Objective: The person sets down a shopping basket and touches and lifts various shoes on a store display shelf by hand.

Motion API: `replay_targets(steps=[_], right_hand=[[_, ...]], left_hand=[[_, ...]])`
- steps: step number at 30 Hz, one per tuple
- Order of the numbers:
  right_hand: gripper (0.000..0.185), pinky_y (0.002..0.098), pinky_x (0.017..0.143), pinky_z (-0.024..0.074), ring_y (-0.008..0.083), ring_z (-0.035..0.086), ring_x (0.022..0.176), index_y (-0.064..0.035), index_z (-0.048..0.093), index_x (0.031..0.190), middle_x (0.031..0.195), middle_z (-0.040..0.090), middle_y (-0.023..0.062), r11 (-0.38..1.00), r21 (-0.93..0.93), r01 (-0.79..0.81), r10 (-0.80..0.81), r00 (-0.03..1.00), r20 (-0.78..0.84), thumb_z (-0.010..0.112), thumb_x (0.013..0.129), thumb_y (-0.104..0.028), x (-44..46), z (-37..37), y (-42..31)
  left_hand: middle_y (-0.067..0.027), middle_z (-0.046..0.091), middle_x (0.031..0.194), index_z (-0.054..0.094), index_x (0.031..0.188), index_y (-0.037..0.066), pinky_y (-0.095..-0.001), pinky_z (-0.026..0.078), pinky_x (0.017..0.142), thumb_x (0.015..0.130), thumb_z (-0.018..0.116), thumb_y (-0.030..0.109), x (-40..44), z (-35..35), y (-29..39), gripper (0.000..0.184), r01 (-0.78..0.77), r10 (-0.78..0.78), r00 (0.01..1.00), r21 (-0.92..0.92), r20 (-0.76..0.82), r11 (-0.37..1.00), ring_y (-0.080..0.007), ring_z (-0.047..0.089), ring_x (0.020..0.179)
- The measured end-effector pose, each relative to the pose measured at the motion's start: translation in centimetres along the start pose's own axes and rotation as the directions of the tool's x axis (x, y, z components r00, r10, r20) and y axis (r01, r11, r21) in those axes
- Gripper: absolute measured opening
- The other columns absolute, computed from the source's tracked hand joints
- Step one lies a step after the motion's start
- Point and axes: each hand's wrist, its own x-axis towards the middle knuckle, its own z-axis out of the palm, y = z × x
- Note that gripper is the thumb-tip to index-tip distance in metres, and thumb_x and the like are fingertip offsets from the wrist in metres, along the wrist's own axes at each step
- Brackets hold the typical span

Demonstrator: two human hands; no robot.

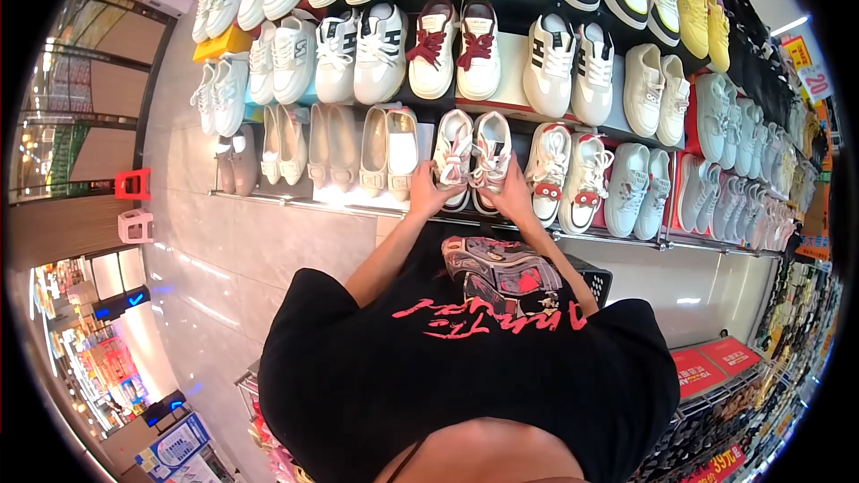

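Observation:
Two white sneakers with pinkish laces stand side by side on the lowest row of the shoe display. My left hand [431, 190] is closed round the toe of the left sneaker [455, 148]. Round the toe of the right sneaker [491, 152], my right hand [510, 191] is closed in the same way. Both thumbs lie near the inner sides of the toes, and the far fingers are partly hidden. To the right stand white sneakers with red trim [549, 161], and beige flat shoes [388, 148] are on the left.
Several more rows of sneakers [352, 45] rise behind. A metal rail [313, 204] runs along the display's front edge. Pink and red stools [135, 225] stand on the tiled floor [206, 259] at the left. Red boxes [716, 365] sit on a rack at the lower right.

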Motion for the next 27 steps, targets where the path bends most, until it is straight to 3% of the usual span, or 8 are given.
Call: replay_targets(steps=[2, 5, 6, 8, 12, 16, 18, 27], right_hand=[[0.118, 0.0488, 0.108, 0.0438, 0.0514, 0.050, 0.129, 0.0107, 0.018, 0.153, 0.145, 0.043, 0.0368, 1.000, 0.002, -0.026, 0.026, 1.000, 0.001, 0.089, 0.071, -0.035, 0.2, 0.1, 0.3], [0.113, 0.0482, 0.109, 0.0433, 0.0488, 0.048, 0.132, 0.0105, 0.021, 0.153, 0.145, 0.044, 0.0352, 0.989, -0.045, -0.139, 0.144, 0.978, 0.151, 0.087, 0.071, -0.032, 1.0, -1.3, -1.3], [0.113, 0.0482, 0.109, 0.0433, 0.0488, 0.048, 0.132, 0.0105, 0.021, 0.153, 0.145, 0.044, 0.0352, 0.990, -0.044, -0.135, 0.140, 0.979, 0.147, 0.087, 0.071, -0.032, 1.5, -2.3, -2.4], [0.105, 0.0470, 0.109, 0.0436, 0.0461, 0.050, 0.132, 0.0060, 0.028, 0.153, 0.143, 0.049, 0.0318, 0.984, -0.149, 0.095, -0.085, 0.994, 0.070, 0.084, 0.070, -0.026, 2.7, -4.1, -4.5], [0.097, 0.0486, 0.109, 0.0422, 0.0470, 0.050, 0.130, 0.0005, 0.032, 0.153, 0.143, 0.049, 0.0301, 0.972, -0.028, 0.232, -0.234, 0.966, -0.109, 0.081, 0.072, -0.022, 8.4, -7.2, -9.4], [0.102, 0.0488, 0.110, 0.0413, 0.0478, 0.048, 0.131, 0.0017, 0.028, 0.153, 0.141, 0.049, 0.0310, 0.981, 0.016, 0.193, -0.180, 0.940, -0.290, 0.083, 0.071, -0.024, 15.3, -4.9, -9.9], [0.107, 0.0516, 0.106, 0.0419, 0.0505, 0.048, 0.125, 0.0045, 0.026, 0.152, 0.140, 0.046, 0.0326, 0.969, -0.104, 0.223, -0.246, 0.897, -0.367, 0.086, 0.068, -0.026, 17.8, -2.9, -9.0], [0.113, 0.0538, 0.111, 0.0342, 0.0496, 0.042, 0.128, 0.0048, 0.021, 0.153, 0.141, 0.043, 0.0326, 0.988, -0.050, 0.144, -0.150, 0.867, -0.475, 0.086, 0.067, -0.028, 19.3, 1.2, -8.6]], left_hand=[[-0.0228, 0.062, 0.118, 0.054, 0.124, -0.004, -0.0444, 0.050, 0.095, 0.061, 0.096, 0.035, 0.4, -0.4, -0.2, 0.085, 0.008, -0.008, 1.000, 0.003, 0.018, 1.000, -0.0386, 0.062, 0.110], [-0.0238, 0.066, 0.115, 0.059, 0.122, -0.004, -0.0432, 0.051, 0.096, 0.063, 0.094, 0.036, 2.5, -3.1, 0.4, 0.079, -0.010, -0.031, 0.959, 0.145, 0.280, 0.989, -0.0382, 0.064, 0.108], [-0.0242, 0.066, 0.118, 0.059, 0.127, -0.004, -0.0427, 0.052, 0.096, 0.066, 0.092, 0.035, 3.6, -3.2, -2.1, 0.080, -0.092, 0.094, 0.947, -0.024, 0.307, 0.996, -0.0369, 0.064, 0.111], [-0.0239, 0.066, 0.121, 0.056, 0.134, -0.003, -0.0417, 0.053, 0.095, 0.072, 0.089, 0.030, 4.6, -5.4, 0.7, 0.078, 0.116, -0.076, 0.973, -0.179, 0.217, 0.977, -0.0355, 0.064, 0.113], [-0.0240, 0.061, 0.128, 0.049, 0.141, -0.004, -0.0429, 0.053, 0.096, 0.081, 0.083, 0.027, 9.0, -7.5, 3.9, 0.075, -0.083, 0.072, 0.996, -0.224, -0.054, 0.971, -0.0355, 0.062, 0.116], [-0.0268, 0.049, 0.140, 0.034, 0.153, -0.003, -0.0463, 0.043, 0.108, 0.085, 0.080, 0.031, 12.7, -6.3, 4.9, 0.089, -0.268, 0.283, 0.935, 0.096, -0.215, 0.959, -0.0410, 0.052, 0.127], [-0.0286, 0.044, 0.144, 0.023, 0.157, -0.002, -0.0466, 0.038, 0.111, 0.085, 0.080, 0.034, 14.0, -5.2, 4.2, 0.098, -0.244, 0.259, 0.948, 0.101, -0.185, 0.964, -0.0455, 0.046, 0.132], [-0.0267, 0.047, 0.140, 0.027, 0.156, 0.002, -0.0482, 0.041, 0.108, 0.087, 0.078, 0.026, 14.4, -3.1, 4.0, 0.089, -0.238, 0.196, 0.942, -0.133, -0.272, 0.962, -0.0457, 0.047, 0.131]])
